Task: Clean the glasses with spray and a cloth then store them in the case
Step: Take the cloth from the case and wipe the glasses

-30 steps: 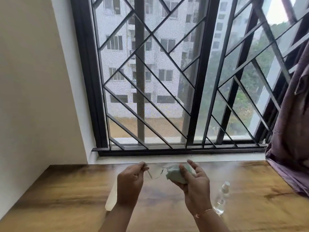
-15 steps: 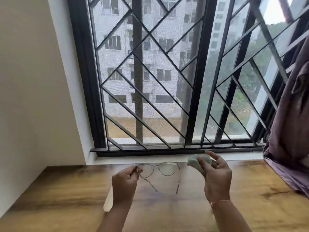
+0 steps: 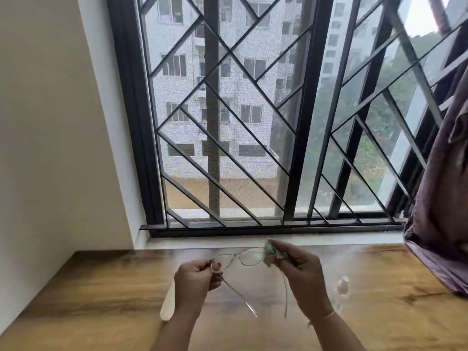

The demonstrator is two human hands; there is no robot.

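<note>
Thin-framed clear glasses (image 3: 243,258) are held up over the wooden table (image 3: 114,287), temples open and pointing toward me. My left hand (image 3: 195,281) pinches the frame at its left lens. My right hand (image 3: 301,274) holds a pale green cloth (image 3: 272,252) pressed against the outer edge of the right lens. A small clear spray bottle (image 3: 342,291) stands on the table just right of my right wrist. A cream-coloured case (image 3: 168,304) lies on the table, partly hidden behind my left forearm.
A black-framed window with diagonal bars (image 3: 253,122) and a white sill (image 3: 253,240) runs along the table's far edge. A beige wall (image 3: 50,148) stands at the left. A purple curtain (image 3: 443,211) hangs at the right and drapes onto the table corner.
My right hand took the cloth off the right lens and away to the right, then brought it back against that lens's outer edge. The left hand kept its hold on the frame.
</note>
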